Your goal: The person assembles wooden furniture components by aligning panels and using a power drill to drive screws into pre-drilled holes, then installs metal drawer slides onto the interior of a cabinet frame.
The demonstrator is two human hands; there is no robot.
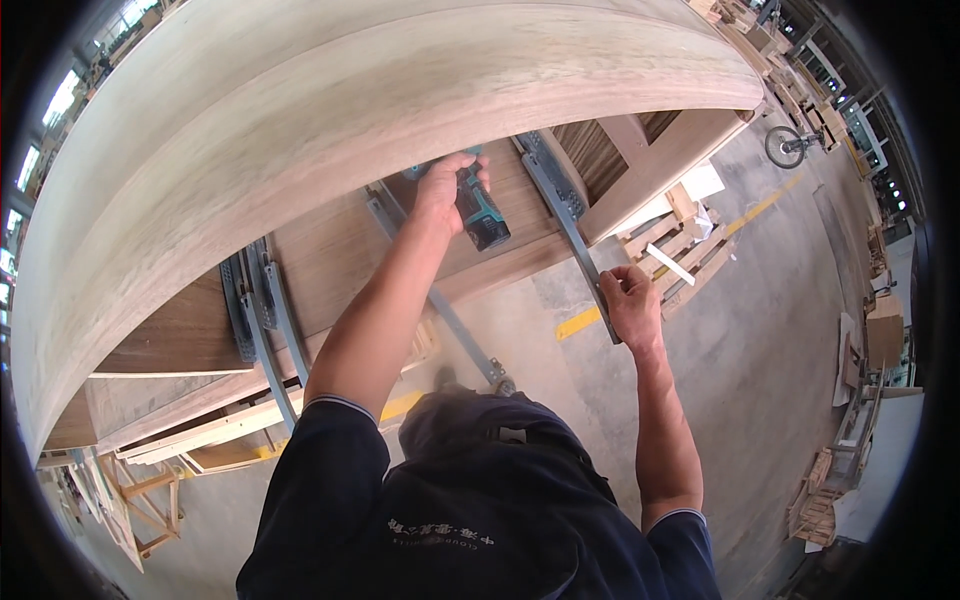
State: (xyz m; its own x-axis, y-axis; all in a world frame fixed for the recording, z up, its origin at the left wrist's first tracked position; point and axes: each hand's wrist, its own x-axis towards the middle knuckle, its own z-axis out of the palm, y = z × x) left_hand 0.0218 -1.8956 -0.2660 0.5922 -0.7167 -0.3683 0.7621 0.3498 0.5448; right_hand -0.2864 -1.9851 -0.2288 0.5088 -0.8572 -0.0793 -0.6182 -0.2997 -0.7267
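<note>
My left hand (438, 190) is wrapped round a teal and black cordless drill (482, 212), whose front end is hidden under the curved wooden top (400, 130). My right hand (635, 305) is closed in a pinch against the outer part of a grey metal drawer slide (572, 228). Whatever the fingertips hold, if anything, is too small to make out. That slide juts out of the wooden cabinet toward me. Another extended slide (460, 335) passes beneath my left forearm, and a further pair of slides (262, 310) sticks out at the left.
A wooden pallet (690, 262) with offcuts lies on the concrete floor to the right of the cabinet. Farther off stands a bicycle (787, 147). Wooden frames (150, 505) are at the lower left, and stacked boards (825, 500) line the right side.
</note>
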